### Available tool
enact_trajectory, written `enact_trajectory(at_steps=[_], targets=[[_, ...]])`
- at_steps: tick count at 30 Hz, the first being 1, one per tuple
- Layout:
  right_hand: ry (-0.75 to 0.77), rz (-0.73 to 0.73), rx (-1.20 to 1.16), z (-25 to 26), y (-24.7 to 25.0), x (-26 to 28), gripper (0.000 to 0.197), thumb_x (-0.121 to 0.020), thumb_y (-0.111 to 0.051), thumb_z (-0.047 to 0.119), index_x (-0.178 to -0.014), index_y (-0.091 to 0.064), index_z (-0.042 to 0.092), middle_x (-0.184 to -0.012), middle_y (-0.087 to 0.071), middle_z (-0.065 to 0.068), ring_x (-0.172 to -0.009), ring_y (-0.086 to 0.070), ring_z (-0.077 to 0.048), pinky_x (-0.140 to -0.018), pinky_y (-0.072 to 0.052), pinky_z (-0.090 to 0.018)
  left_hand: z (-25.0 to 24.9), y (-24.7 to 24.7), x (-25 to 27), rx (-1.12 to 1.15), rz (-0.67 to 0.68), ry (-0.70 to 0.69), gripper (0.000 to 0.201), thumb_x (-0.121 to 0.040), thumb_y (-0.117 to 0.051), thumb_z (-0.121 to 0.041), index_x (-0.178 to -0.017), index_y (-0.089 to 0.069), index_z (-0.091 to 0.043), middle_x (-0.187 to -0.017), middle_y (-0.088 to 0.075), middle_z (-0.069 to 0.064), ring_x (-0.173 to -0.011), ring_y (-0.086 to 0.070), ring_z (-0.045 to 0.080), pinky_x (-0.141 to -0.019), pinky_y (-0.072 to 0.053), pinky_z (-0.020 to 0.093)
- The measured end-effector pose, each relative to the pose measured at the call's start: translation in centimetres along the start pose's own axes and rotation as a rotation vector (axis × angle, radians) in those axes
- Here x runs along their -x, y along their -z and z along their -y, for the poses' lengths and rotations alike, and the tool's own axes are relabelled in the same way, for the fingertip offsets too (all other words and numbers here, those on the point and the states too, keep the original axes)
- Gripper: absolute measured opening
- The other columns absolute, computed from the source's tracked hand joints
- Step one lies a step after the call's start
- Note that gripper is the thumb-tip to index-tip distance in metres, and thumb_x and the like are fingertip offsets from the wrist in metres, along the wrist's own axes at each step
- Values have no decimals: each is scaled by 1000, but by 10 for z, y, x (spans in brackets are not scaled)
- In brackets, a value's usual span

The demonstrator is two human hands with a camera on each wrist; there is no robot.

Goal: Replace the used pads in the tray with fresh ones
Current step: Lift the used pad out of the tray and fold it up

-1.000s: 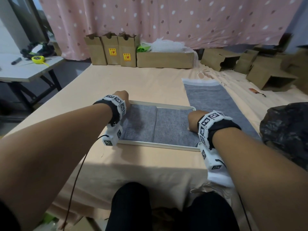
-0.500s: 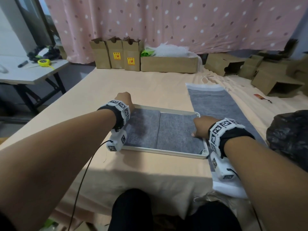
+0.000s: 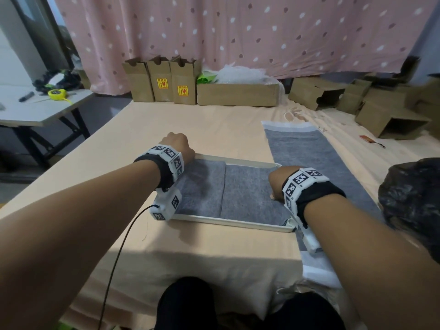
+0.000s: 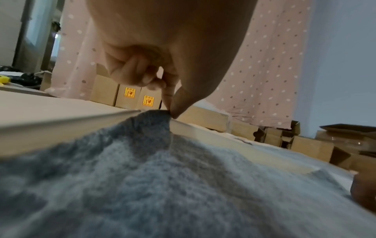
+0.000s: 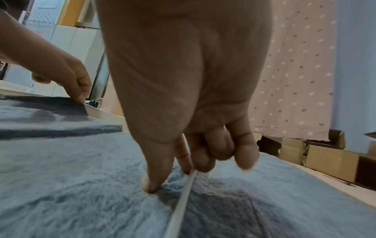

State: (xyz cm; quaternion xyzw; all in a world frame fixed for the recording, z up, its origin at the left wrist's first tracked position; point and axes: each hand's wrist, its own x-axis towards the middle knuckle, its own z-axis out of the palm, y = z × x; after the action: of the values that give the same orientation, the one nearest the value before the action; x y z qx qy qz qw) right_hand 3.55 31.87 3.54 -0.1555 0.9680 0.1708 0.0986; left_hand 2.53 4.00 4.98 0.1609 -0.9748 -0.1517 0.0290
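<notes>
A: Where is the tray?

B: The cream tray (image 3: 228, 221) lies flat on a bed covered with a peach sheet (image 3: 190, 120), straight ahead of the person. Two grey pads lie inside it side by side: the left pad (image 3: 202, 186) overlaps the right pad (image 3: 250, 194) along the middle.

A: What is the left hand doing?

B: The left hand (image 3: 177, 144) is at the tray's far left corner. In the left wrist view its thumb and forefinger are pressed together on the corner of the left pad (image 4: 154, 116), which is lifted into a peak above the tray's rim; the other fingers (image 4: 130, 70) are curled into the palm.

A: And the right hand?

B: The right hand (image 3: 277, 182) is at the tray's right edge. In the right wrist view its thumb presses down on the right pad (image 5: 81, 177) just inside the rim (image 5: 183, 193), the forefinger sits against the rim, and the remaining fingers (image 5: 223, 148) are curled. I cannot tell whether it actually grips the pad's edge.

A: Anything beside the tray?

B: A long grey pad with white borders (image 3: 309, 151) lies on the sheet to the right, its edge next to the tray. A crumpled black bag (image 3: 412, 201) sits further right. Cardboard boxes (image 3: 164, 82) stand at the far end below a pink dotted curtain (image 3: 238, 32).
</notes>
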Motion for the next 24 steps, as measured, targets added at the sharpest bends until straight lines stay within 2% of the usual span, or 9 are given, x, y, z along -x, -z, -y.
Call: enact_trajectory(at_steps=[2, 4, 6, 8, 12, 15, 17, 21, 24], targets=[[29, -5, 12, 2, 5, 3, 24, -98, -54, 23, -116, -66, 14, -125, -65, -9, -107, -64, -26, -78, -43, -30, -8, 5, 0, 18, 39, -2, 15, -86, -57, -16, -75, -58, -5, -81, -59, 11, -69, -54, 28, -57, -40, 30], [75, -12, 2, 1, 8, 3, 13, -95, -57, 20, -85, -63, 16, -110, -71, -5, -70, -61, -16, -62, -40, -20, -17, 8, 0, 27, 92, 6, 10, -90, -56, -13, -83, -59, -6, -83, -58, 10, -73, -53, 28, -61, -41, 30], [82, -39, 17, 6, 14, 5, 19, -91, -59, 19, -72, -57, 16, -88, -70, -3, -51, -47, -11, -47, -32, -19, -25, 12, 3, -1, 128, -6, 9, -90, -56, -11, -84, -59, -6, -88, -60, 11, -77, -54, 28, -64, -42, 31], [62, -110, 4, 13, 22, 11, 9, -86, -59, 18, -79, -62, 15, -73, -60, -2, -56, -52, -17, -51, -35, -24, -32, 20, 6, 3, 129, -12, 10, -91, -55, -11, -89, -63, -5, -94, -63, 12, -80, -57, 29, -65, -44, 31], [29, -251, -274, 29, 31, 12, 9, -84, -56, 25, -84, -59, 16, -82, -58, -4, -76, -60, -28, -66, -44, -32, -43, 38, 12, 203, 190, 26, 20, -95, -49, -6, -98, -64, 7, -91, -69, 20, -75, -68, 34, -63, -57, 37], [58, -298, -569, 39, 36, 10, 23, -81, -58, 43, -85, -65, 21, -91, -66, 0, -84, -63, -25, -72, -50, -33, -48, 47, 18, 431, 229, 93, 18, -94, -53, -6, -94, -65, 8, -80, -74, 26, -64, -75, 39, -66, -62, 52], [61, -316, -839, 47, 42, 13, 38, -81, -55, 55, -84, -68, 19, -86, -69, 0, -80, -64, -23, -74, -53, -34, -51, 51, 20, 541, 209, 132, 17, -92, -59, -7, -95, -68, 7, -79, -76, 22, -66, -76, 35, -71, -63, 50], [26, -90, -1358, 58, 56, 19, 65, -76, -48, 75, -101, -62, 17, -88, -70, -9, -72, -66, -27, -63, -54, -36, -61, 53, 27, 748, 266, 209, 18, -96, -61, -11, -98, -67, 6, -83, -75, 13, -78, -72, 23, -82, -62, 37], [0, 141, -1370, 60, 58, 25, 90, -61, -58, 82, -127, -46, 22, -111, -64, -12, -88, -68, -33, -62, -59, -43, -66, 50, 37, 844, 245, 142, 10, -95, -58, -6, -100, -64, -1, -98, -71, 14, -64, -66, 19, -55, -58, 24]])
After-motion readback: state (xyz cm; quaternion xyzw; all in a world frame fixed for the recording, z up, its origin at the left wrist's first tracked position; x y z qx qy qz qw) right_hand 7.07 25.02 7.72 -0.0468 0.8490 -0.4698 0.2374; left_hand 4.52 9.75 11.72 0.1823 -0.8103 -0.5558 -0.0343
